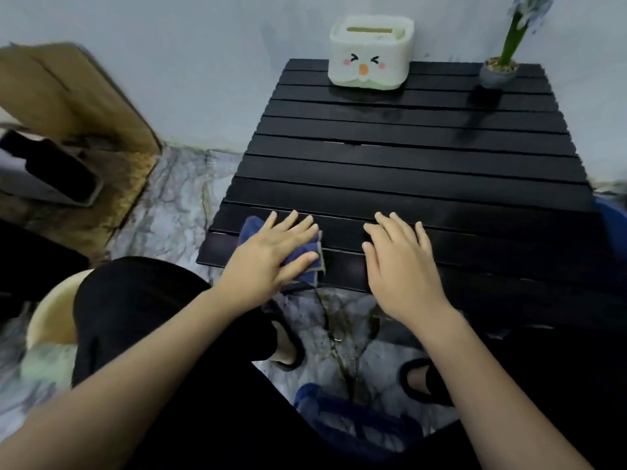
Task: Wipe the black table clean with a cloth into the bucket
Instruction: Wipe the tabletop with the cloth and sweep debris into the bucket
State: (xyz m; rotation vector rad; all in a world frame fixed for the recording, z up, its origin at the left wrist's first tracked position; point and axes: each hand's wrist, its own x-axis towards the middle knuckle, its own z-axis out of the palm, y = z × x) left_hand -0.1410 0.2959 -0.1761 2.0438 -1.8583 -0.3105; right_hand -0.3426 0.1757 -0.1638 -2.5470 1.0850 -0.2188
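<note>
A black slatted table (407, 164) fills the middle of the head view. My left hand (271, 251) presses flat on a dark blue cloth (310, 262) at the table's near left edge, with the cloth partly hanging over the rim. My right hand (398, 262) lies flat on the near slats beside it, fingers spread, holding nothing. A pale yellow bucket (51, 320) stands on the floor at my left, partly hidden by my knee.
A white tissue box with a cartoon face (369, 56) and a small potted plant (500, 67) stand at the table's far edge. A blue container (614, 225) sits right of the table, a blue item (356, 425) lies near my sandalled feet, and cardboard (68, 96) leans at the left wall.
</note>
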